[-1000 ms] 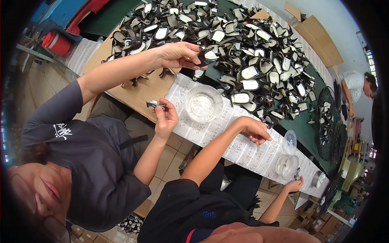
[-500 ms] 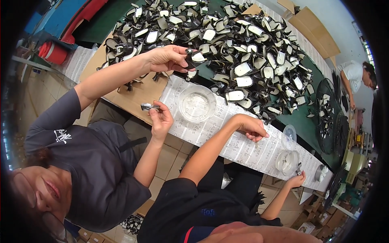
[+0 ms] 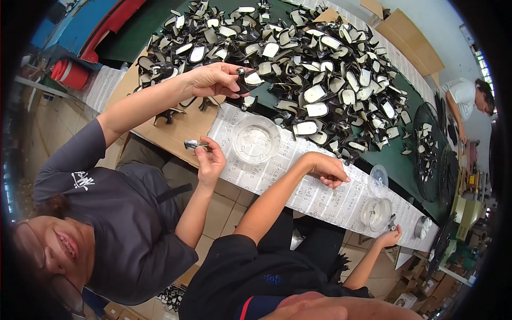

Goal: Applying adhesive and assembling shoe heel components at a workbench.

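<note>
My left hand (image 3: 328,169) is over the paper-covered table edge, thumb and fingertips pinched; whatever is between them is too small to make out. Farther right, my right hand (image 3: 392,236) grips a small dark and silvery piece (image 3: 392,222) that I cannot name. Close to it stands a round clear plastic tub (image 3: 376,213) with small bits inside. A clear round lid (image 3: 379,176) lies beyond this tub. A large pile of glossy black pieces with cream-white flat faces (image 3: 314,94), resembling shoe heels, spreads across the green table.
At my left a co-worker's hand (image 3: 216,80) holds a black and white piece over the pile; their other hand (image 3: 211,161) pinches a small one. A larger clear tub (image 3: 255,140), cardboard (image 3: 186,125), a metal tin (image 3: 423,226) and a black tray (image 3: 426,154) surround us.
The whole view has shifted slightly. My hands keep nearly the same poses, and the co-worker still holds both pieces.
</note>
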Motion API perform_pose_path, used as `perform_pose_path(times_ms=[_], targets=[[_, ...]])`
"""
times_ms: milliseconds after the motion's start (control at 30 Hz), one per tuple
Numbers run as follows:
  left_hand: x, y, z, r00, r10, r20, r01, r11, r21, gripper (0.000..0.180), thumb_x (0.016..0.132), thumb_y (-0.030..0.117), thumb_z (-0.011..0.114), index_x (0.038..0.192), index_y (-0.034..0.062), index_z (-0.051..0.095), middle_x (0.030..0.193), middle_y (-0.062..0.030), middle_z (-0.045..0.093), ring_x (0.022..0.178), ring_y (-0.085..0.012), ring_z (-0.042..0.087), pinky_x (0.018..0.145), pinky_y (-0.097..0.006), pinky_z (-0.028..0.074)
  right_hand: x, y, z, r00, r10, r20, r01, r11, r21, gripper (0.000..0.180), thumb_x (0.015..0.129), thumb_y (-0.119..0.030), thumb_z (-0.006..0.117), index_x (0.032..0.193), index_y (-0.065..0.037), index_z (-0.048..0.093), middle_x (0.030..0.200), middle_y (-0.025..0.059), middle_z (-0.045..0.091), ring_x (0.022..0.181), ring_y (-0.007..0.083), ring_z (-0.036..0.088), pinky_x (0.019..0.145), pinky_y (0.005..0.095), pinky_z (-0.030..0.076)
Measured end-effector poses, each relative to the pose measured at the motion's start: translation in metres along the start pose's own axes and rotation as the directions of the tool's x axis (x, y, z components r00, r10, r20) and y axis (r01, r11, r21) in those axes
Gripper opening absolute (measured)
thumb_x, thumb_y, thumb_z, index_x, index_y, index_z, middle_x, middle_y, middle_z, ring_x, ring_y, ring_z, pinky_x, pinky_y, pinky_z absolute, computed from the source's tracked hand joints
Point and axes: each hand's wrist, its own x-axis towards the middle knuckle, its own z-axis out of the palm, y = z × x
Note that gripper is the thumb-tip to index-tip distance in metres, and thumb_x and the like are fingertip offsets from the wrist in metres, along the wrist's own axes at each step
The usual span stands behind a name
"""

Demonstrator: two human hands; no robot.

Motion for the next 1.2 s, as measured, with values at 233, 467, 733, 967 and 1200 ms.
perform_pose_path(times_ms=[233,467,733,967,1200], targets=[[0.0,-0.001,0.0,1.0,0.018,0.013,-0.018,1.0,0.015,0.044,0.094,0.033,0.059,0.064,0.0027,0.062,0.057,-0.0041,0.059,0.04,-0.0049,0.044,0.039,-0.019,0.035,-0.001,0.0,0.0,1.0,-0.002,0.014,0.002,1.0,0.022,0.034,0.088,-0.011,0.036,0.103,0.0,0.066,0.105,0.0144,0.067,0.097,0.0259,0.062,0.088,0.035,0.048],[0.002,-0.002,0.0,1.0,0.013,0.013,-0.013,1.0,-0.012,0.041,0.094,0.029,0.06,0.065,0.0001,0.062,0.056,-0.0059,0.059,0.04,-0.0075,0.045,0.038,-0.021,0.035,0.001,0.004,-0.001,1.0,-0.029,0.008,0.029,0.999,0.015,0.035,0.088,-0.011,0.037,0.103,0.001,0.066,0.105,0.0144,0.067,0.097,0.0262,0.062,0.089,0.0352,0.048],[0.003,0.002,0.002,1.0,0.006,-0.004,-0.005,1.0,0.019,0.04,0.094,0.028,0.059,0.065,0.0004,0.061,0.056,-0.0056,0.059,0.04,-0.0072,0.044,0.038,-0.021,0.034,0.003,0.007,-0.003,0.999,-0.036,0.018,0.035,0.999,0.021,0.035,0.088,-0.01,0.037,0.104,0.001,0.066,0.105,0.0144,0.067,0.097,0.0268,0.062,0.089,0.0351,0.048],[-0.006,0.002,0.001,1.0,-0.001,-0.027,0.003,0.999,0.045,0.041,0.094,0.029,0.058,0.064,0.0014,0.061,0.056,-0.0046,0.058,0.04,-0.007,0.043,0.039,-0.022,0.033,-0.005,-0.003,0.006,0.999,-0.014,0.039,0.013,1.0,0.009,0.035,0.09,-0.01,0.035,0.105,0.0,0.065,0.106,0.0145,0.067,0.098,0.0276,0.062,0.09,0.0355,0.047],[0.012,0.002,0.009,0.998,0.035,0.055,-0.04,0.995,0.096,0.038,0.093,0.032,0.058,0.066,0.0059,0.061,0.059,-0.003,0.059,0.043,-0.0068,0.043,0.039,-0.023,0.03,0.04,0.076,-0.02,0.934,-0.354,0.036,0.35,0.896,-0.275,0.036,0.1,-0.021,0.036,0.115,-0.005,0.065,0.111,0.0175,0.067,0.097,0.0331,0.064,0.088,0.0394,0.049]])
